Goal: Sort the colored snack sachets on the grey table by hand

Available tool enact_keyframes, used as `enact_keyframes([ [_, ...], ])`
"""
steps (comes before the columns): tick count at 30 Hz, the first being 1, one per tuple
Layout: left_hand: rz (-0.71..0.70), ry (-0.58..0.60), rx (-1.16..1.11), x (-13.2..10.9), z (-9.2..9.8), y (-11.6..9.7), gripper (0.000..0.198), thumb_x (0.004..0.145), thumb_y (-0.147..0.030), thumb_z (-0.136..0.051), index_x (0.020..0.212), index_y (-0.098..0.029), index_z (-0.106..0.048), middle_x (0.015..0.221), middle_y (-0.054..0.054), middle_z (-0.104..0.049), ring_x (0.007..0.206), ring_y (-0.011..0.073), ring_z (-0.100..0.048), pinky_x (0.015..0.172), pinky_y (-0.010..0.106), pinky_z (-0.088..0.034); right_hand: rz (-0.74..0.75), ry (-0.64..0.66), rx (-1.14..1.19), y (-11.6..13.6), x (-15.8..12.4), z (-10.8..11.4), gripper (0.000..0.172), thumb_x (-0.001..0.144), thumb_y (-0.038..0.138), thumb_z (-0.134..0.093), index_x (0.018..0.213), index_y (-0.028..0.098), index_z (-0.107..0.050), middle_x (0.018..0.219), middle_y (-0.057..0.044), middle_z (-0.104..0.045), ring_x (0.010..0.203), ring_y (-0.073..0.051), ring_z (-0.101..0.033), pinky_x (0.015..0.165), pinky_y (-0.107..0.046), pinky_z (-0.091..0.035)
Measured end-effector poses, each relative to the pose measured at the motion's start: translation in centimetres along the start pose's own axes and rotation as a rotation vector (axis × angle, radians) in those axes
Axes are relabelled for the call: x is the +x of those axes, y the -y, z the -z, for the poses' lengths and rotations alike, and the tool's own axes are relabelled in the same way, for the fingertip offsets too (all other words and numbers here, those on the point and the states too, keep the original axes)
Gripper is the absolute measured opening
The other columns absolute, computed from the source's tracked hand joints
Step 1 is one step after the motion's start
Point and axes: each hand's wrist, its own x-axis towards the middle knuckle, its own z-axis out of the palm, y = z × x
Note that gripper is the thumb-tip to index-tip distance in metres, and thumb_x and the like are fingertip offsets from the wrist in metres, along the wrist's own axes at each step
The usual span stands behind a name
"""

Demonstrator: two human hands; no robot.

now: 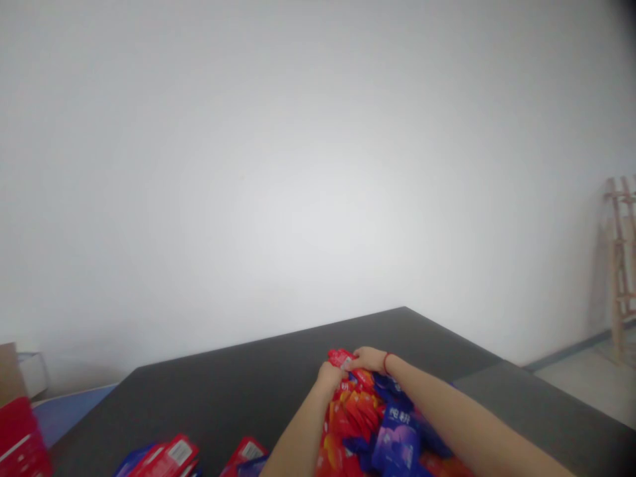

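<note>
Both arms reach forward over a heap of small red-orange packets (355, 414) and blue-purple packets (397, 440) on the dark table (238, 391). At the far end of the heap, my left hand (330, 376) is closed at the near left edge of a red packet (339, 358). My right hand (370, 360), with a red band on its wrist, pinches the same packet from the right. The fingertips of both hands are partly hidden and slightly blurred.
Stacked red packets (171, 456) with blue ones beneath lie at the table's near left, and another red packet (247, 453) lies beside my left forearm. A red box (24, 437) stands far left. A wooden rack (621, 265) leans by the white wall (318, 165).
</note>
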Motion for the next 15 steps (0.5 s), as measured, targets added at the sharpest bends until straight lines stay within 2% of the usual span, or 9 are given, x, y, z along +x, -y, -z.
enact_keyframes([
  [3, 0.02, 0.006, -0.152, -2.4, 0.7, -1.7, 0.025, 0.094, -0.038, -0.065, 0.107, -0.017, -0.063, 0.104, 0.002, -0.066, 0.088, 0.0188, -0.066, 0.075, 0.036, -0.057, 0.113, -0.037, 0.067, 1.0, -2.2, 0.2, 0.033, 0.095, 0.039, -0.06, 0.121, 0.019, -0.059, 0.12, -0.007, -0.061, 0.099, -0.023, -0.062, 0.082, -0.044, -0.054],
  [5, -0.024, -0.048, -0.25, -4.2, 1.1, -3.0, 0.022, 0.095, -0.036, -0.063, 0.105, -0.017, -0.063, 0.102, 0.002, -0.066, 0.086, 0.0176, -0.066, 0.075, 0.036, -0.056, 0.21, -0.069, 0.088, 2.0, -4.1, 0.5, 0.029, 0.091, 0.036, -0.065, 0.113, 0.018, -0.06, 0.11, -0.005, -0.065, 0.095, -0.021, -0.063, 0.082, -0.039, -0.052],
  [8, -0.107, -0.152, -0.36, -7.8, 1.3, -4.5, 0.014, 0.092, -0.019, -0.061, 0.105, -0.017, -0.057, 0.096, 0.002, -0.066, 0.085, 0.0163, -0.065, 0.077, 0.031, -0.052, 0.357, -0.1, 0.077, 3.5, -7.5, 0.7, 0.035, 0.072, 0.035, -0.081, 0.095, 0.02, -0.059, 0.093, 0.001, -0.066, 0.088, -0.021, -0.061, 0.078, -0.033, -0.048],
  [10, -0.173, -0.176, -0.402, -10.7, 1.1, -4.9, 0.022, 0.084, -0.006, -0.058, 0.102, -0.019, -0.054, 0.09, 0.0, -0.065, 0.084, 0.0151, -0.065, 0.077, 0.027, -0.049, 0.438, -0.111, 0.052, 4.0, -10.4, 0.5, 0.044, 0.061, 0.038, -0.086, 0.091, 0.021, -0.058, 0.089, 0.002, -0.064, 0.082, -0.02, -0.059, 0.074, -0.032, -0.045],
  [13, -0.274, -0.149, -0.432, -15.7, 0.3, -4.5, 0.032, 0.073, 0.0, -0.059, 0.096, -0.022, -0.053, 0.086, -0.002, -0.064, 0.082, 0.0137, -0.063, 0.075, 0.024, -0.047, 0.565, -0.104, -0.041, 3.7, -14.8, -0.5, 0.047, 0.057, 0.044, -0.087, 0.087, 0.022, -0.059, 0.089, -0.001, -0.063, 0.08, -0.021, -0.056, 0.074, -0.034, -0.042],
  [14, -0.317, -0.112, -0.438, -17.2, 0.0, -4.2, 0.033, 0.07, -0.001, -0.062, 0.094, -0.022, -0.054, 0.085, -0.003, -0.063, 0.081, 0.0137, -0.062, 0.074, 0.024, -0.047, 0.669, -0.076, -0.117, 3.4, -16.1, -0.8, 0.044, 0.06, 0.049, -0.085, 0.086, 0.022, -0.06, 0.091, -0.002, -0.063, 0.083, -0.022, -0.056, 0.077, -0.035, -0.041],
  [15, -0.358, -0.024, -0.449, -18.5, -0.3, -3.9, 0.035, 0.066, -0.004, -0.067, 0.093, -0.022, -0.054, 0.083, -0.004, -0.063, 0.078, 0.014, -0.062, 0.07, 0.024, -0.047, 0.767, -0.02, -0.167, 3.2, -17.3, -1.0, 0.041, 0.064, 0.052, -0.083, 0.084, 0.023, -0.062, 0.092, -0.003, -0.064, 0.086, -0.023, -0.056, 0.079, -0.036, -0.041],
])
